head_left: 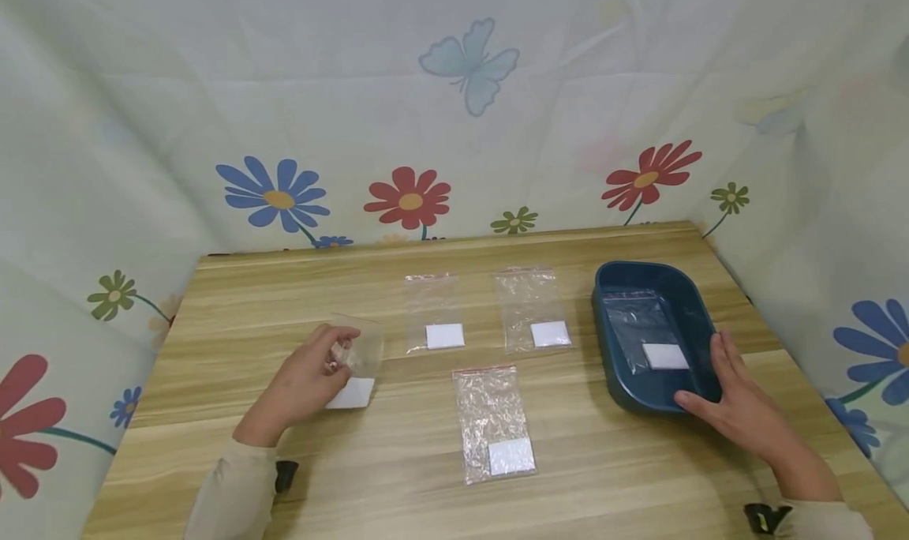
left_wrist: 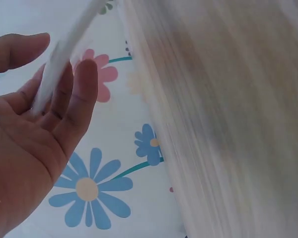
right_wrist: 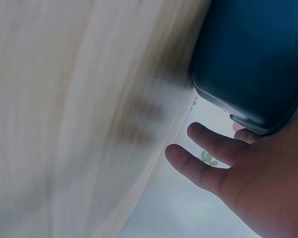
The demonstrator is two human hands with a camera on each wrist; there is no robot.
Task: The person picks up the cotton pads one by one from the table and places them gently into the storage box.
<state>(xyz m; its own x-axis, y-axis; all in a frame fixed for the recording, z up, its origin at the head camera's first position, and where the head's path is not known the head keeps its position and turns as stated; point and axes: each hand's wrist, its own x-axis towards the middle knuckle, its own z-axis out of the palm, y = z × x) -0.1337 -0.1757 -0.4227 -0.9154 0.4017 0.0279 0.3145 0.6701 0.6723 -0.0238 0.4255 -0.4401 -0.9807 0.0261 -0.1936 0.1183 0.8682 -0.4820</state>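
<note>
My left hand (head_left: 305, 378) holds a clear zip bag (head_left: 365, 346) with a white label at its lower end, over the left part of the table. In the left wrist view the bag (left_wrist: 64, 52) appears edge-on between thumb and bent fingers. My right hand (head_left: 742, 406) rests at the near right corner of a dark blue plastic basin (head_left: 616, 382), thumb at the near rim and fingers along the right side. In the right wrist view two straight fingers (right_wrist: 203, 171) extend below the basin (right_wrist: 248, 64). Inside the basin lies another clear bag (head_left: 628, 327) with a white label.
Two clear labelled bags, a left one (head_left: 433, 303) and a right one (head_left: 529, 299), lie flat at mid-table. A third bag (head_left: 490, 406) lies nearer the front. The wooden table (head_left: 383, 477) meets a flower-print cloth (head_left: 341, 114) behind and at both sides.
</note>
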